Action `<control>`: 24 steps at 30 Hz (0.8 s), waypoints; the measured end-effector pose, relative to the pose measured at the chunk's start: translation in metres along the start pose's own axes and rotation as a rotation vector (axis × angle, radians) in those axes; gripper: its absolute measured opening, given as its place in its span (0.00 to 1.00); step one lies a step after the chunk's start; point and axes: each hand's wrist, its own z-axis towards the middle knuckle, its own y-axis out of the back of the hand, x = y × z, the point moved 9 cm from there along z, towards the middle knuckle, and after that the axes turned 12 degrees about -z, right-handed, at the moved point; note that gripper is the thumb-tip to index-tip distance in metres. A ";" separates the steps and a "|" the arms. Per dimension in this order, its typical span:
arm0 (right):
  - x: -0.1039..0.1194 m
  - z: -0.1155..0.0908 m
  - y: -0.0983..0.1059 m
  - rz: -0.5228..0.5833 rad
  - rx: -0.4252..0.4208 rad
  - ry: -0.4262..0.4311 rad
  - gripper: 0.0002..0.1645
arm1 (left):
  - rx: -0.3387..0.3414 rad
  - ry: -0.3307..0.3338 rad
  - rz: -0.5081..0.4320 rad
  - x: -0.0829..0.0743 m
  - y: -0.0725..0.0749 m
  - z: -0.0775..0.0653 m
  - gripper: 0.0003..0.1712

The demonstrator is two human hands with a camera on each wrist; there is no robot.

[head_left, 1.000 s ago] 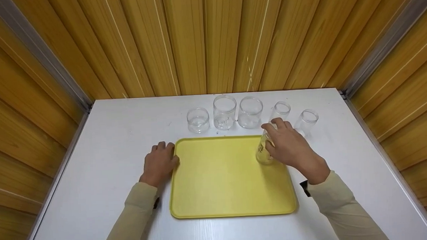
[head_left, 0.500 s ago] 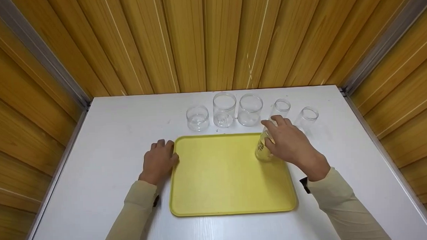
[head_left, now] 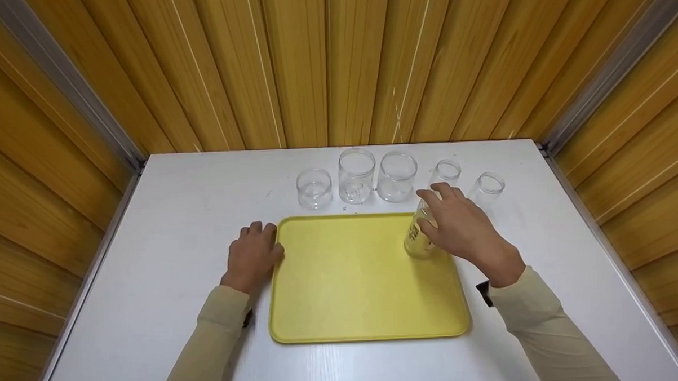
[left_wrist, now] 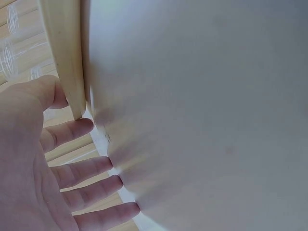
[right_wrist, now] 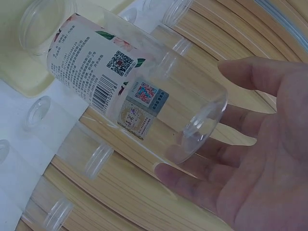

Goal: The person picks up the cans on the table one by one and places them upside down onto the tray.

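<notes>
In the head view a yellow tray (head_left: 364, 280) lies on the white table. My left hand (head_left: 251, 258) is at its upper left corner, thumb over the rim (left_wrist: 70, 62); the other fingertips meet the table outside. My right hand (head_left: 458, 226) reaches round the top of a clear, labelled jar (head_left: 417, 244) standing on the tray's upper right corner. In the right wrist view the thumb (right_wrist: 240, 72) shows a gap from the jar's wall, and the fingers spread around its upper end. The label, with a barcode, faces that camera.
Behind the tray stands a row of clear containers: a low one (head_left: 315, 194), a tall one (head_left: 357, 178), a wide one (head_left: 398, 177) and narrow jars (head_left: 488, 185) at right, partly hidden by my right hand. Wood-patterned walls (head_left: 346, 66) enclose the table (head_left: 165, 230).
The head view shifts slightly. Both hands, the jar and the tray keep almost the same places.
</notes>
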 end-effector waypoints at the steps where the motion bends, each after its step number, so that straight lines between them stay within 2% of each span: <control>1: -0.001 0.000 0.001 0.001 0.003 -0.002 0.31 | 0.002 0.001 -0.003 0.000 0.000 0.000 0.21; 8: -0.016 0.005 0.017 0.053 -0.007 -0.040 0.35 | -0.006 -0.002 -0.014 -0.003 0.000 0.007 0.20; 15: -0.031 0.009 0.033 0.036 -0.027 -0.069 0.35 | 0.000 -0.007 -0.012 -0.002 0.002 0.013 0.18; 19: -0.039 0.010 0.035 0.039 -0.031 -0.096 0.35 | 0.008 0.000 -0.005 -0.002 0.003 0.010 0.18; 24: -0.049 0.005 0.029 0.038 -0.009 -0.136 0.35 | 0.024 0.009 -0.001 0.000 -0.002 0.000 0.19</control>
